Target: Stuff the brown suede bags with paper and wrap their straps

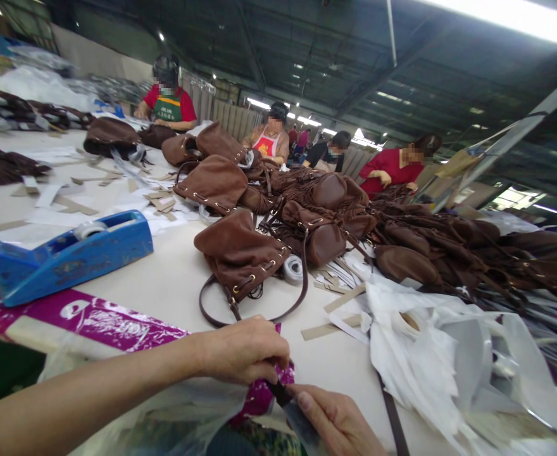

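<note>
Low in the view, my left hand [245, 348] is closed, its fingers pinching the end of a dark strap [278, 394]. My right hand [338, 421] grips the same strap from the lower right, thumb on top. A greyish, see-through plastic cover [302, 423] lies around the part under my right thumb. Just beyond my hands sits a brown drawstring bag [240, 250] with metal eyelets, its looped carrying strap [207, 310] towards me. Purple printed tape [131, 326] runs along the table's near edge, passing behind my left forearm.
A blue tape dispenser [74, 253] stands at left. Brown bags [402, 247] pile up across the middle and right. White wrapping sheets [416, 354] lie at right, and paper strips [340, 323] are scattered about. Several people, one in a green apron [168, 109], work across the table [178, 272].
</note>
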Tool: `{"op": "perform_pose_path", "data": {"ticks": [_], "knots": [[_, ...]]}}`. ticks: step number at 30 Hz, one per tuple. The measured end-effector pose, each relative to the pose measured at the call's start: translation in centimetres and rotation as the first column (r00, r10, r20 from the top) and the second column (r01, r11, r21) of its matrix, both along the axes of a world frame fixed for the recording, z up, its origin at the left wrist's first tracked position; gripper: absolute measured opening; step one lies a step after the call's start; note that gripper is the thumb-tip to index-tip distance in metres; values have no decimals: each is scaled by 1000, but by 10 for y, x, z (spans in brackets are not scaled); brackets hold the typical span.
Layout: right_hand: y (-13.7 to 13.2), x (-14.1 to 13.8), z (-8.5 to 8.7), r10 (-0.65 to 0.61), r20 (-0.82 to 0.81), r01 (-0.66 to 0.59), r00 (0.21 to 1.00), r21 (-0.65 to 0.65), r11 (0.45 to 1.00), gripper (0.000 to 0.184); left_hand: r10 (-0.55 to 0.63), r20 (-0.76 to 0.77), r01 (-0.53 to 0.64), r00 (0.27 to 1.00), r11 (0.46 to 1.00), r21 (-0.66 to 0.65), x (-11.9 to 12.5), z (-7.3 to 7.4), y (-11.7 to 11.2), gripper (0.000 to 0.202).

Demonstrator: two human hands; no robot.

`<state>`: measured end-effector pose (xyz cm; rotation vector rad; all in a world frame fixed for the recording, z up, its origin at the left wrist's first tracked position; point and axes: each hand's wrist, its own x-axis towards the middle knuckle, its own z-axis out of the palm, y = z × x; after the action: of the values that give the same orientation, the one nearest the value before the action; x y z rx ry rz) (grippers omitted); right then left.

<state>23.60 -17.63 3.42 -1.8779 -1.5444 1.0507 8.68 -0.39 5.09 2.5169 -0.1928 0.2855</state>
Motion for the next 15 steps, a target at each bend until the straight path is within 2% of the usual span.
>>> {"op": "perform_pose_path", "data": {"ticks": [6, 11, 15], "knots": [[-1, -5, -5, -22, -35, 23, 999, 29, 999, 51, -9, 38, 14, 999, 993, -117, 4, -14, -2, 14], [3, -10, -5, -45, -100, 50, 994, 49, 998, 50, -71, 10, 72, 997, 980, -186, 10, -11, -1, 20], [7, -14, -8, -127, -335, 90, 934, -126, 988, 57, -129, -4, 124, 992, 962, -241, 12, -9, 2, 20]]}}
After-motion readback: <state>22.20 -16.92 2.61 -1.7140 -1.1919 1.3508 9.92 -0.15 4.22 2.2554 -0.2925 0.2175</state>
